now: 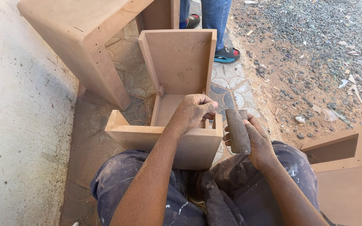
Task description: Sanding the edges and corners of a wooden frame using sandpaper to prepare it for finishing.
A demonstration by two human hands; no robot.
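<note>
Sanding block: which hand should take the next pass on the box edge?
Probably the right hand: it grips the sanding block beside the box, while the left hand rests on its edge.

A brown fibreboard box (177,83), open-topped, lies tilted against the knees; a dark, dusty sanding block (237,130) stands upright beside it.

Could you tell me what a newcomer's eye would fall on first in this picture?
Most striking is the open brown fibreboard box at centre, with the left hand gripping its near edge. Just right of it, the right hand holds a dark sanding block upright. Behind the box, another person's legs in jeans stand at the top.
</note>
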